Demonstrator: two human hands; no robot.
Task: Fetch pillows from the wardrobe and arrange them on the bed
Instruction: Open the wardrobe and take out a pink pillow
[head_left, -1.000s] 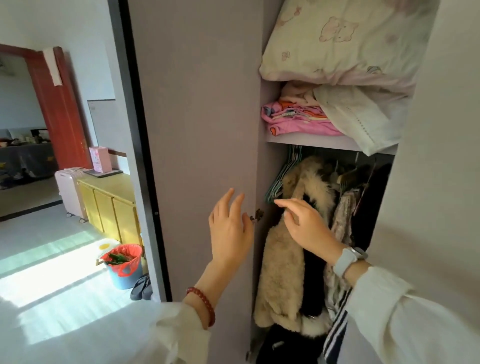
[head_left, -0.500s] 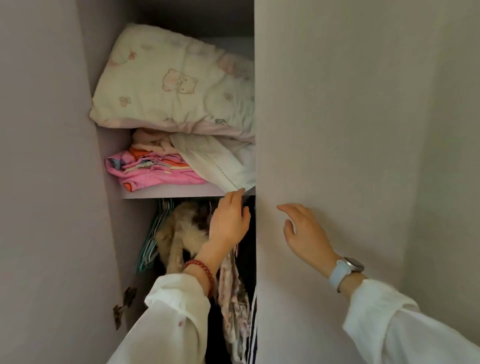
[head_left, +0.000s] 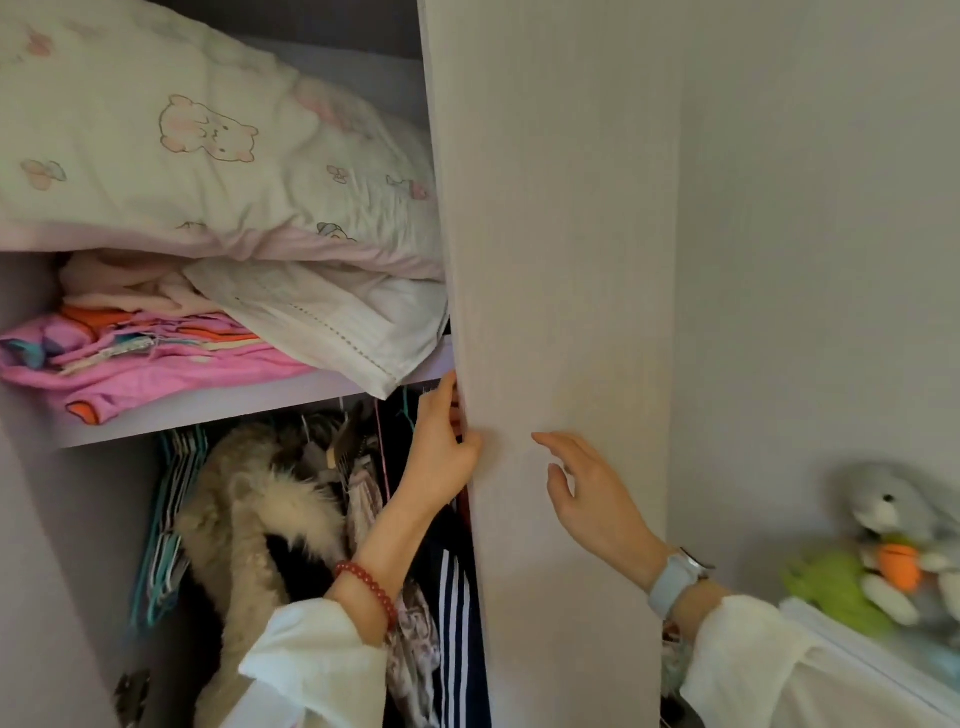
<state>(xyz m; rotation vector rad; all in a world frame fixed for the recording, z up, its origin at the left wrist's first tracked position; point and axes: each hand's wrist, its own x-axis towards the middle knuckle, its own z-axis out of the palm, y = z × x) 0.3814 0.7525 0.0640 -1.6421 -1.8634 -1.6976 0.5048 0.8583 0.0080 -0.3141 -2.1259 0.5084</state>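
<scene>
A cream pillow with bear prints (head_left: 197, 156) lies on top of the pile on the wardrobe shelf (head_left: 218, 405). Under it a white pillow (head_left: 332, 322) hangs a corner over the shelf edge. My left hand (head_left: 441, 452) grips the edge of the right wardrobe door (head_left: 561, 312), thumb on the front and fingers hidden behind it. My right hand (head_left: 592, 493) hovers flat by the door's front face, fingers straight and loose, holding nothing.
Folded pink clothes (head_left: 140, 358) lie on the shelf's left. Below hang a fur coat (head_left: 249, 499), striped clothes (head_left: 457, 623) and hangers (head_left: 171, 509). A grey plush rabbit (head_left: 893, 530) and a green toy (head_left: 836, 587) sit on a white surface at the right.
The view has swung right and closer to the wardrobe. My left hand has left the left door and now holds the right door's edge, which has swung out a little.
</scene>
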